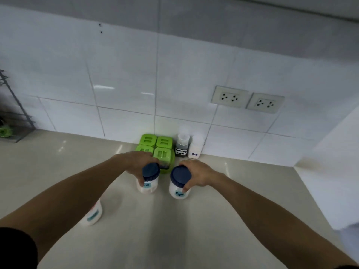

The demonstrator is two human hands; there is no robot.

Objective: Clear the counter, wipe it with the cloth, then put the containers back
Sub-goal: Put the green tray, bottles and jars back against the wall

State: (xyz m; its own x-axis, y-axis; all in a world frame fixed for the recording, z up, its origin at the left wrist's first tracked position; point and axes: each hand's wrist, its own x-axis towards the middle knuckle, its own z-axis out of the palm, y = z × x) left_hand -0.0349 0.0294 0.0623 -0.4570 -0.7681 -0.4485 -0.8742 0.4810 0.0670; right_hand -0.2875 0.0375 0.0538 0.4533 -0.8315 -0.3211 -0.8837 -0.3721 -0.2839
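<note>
In the head view, just below the middle of the frame, the left hand (138,164) gripped a white jar with a dark blue lid (149,179), fingers curled round its upper body and thumb down the near side; its teal label was partly covered and unreadable. Right beside it, not touching, the right hand (198,174) held a second blue-lidded jar (179,182) the same way, thumb pressed on the front above a teal label that read "Sugar". Both jars stood on the pale counter (174,230), or very close above it; I could not tell which.

Behind the hands, against the white tiled wall (116,74), sat a cluster of four green-lidded containers (157,147), set two by two. To their right stood a small clear bottle (182,146) of dark liquid, labelled "Seasoning sauce" as far as it could be read, and touching it a white bottle (196,147) marked "Salt".

In the lower left, half hidden under the left forearm, lay or leaned a third white jar (92,213) with a blurred teal label. Two double wall sockets (247,99) showed at centre right. A grey wire rack (15,117) with something green in it stood at the left edge.
</note>
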